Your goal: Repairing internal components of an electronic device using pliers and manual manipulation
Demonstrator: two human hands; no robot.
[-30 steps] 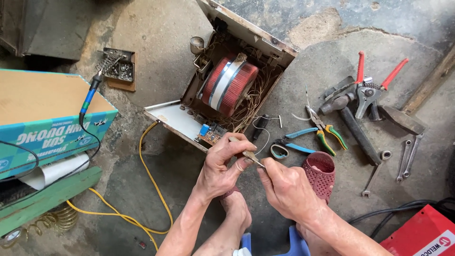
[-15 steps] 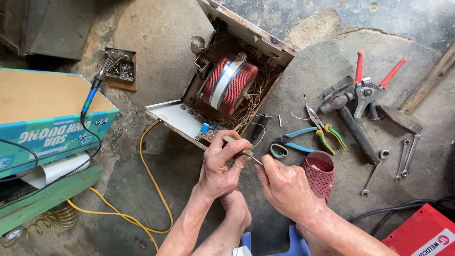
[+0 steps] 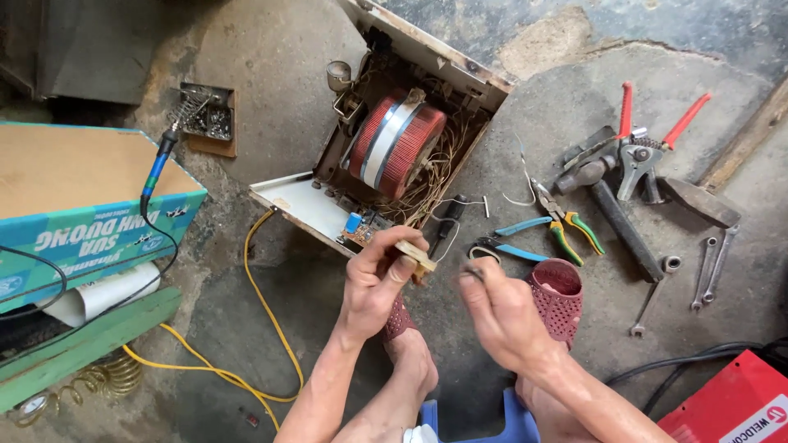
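Concrete floor (image 3: 271,98): open transformer case (image 3: 394,156), pliers (image 3: 558,226) beside hands.

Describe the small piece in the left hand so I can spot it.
Start at the open metal box with the red coil. Just below its near corner, the left hand pinches a small tan block, pale and flat-sided, unlike the nearby coloured pliers.

Left hand (image 3: 373,283) pinches a small tan block (image 3: 415,257); right hand (image 3: 501,316) hovers beside it above the open casing (image 3: 316,209).
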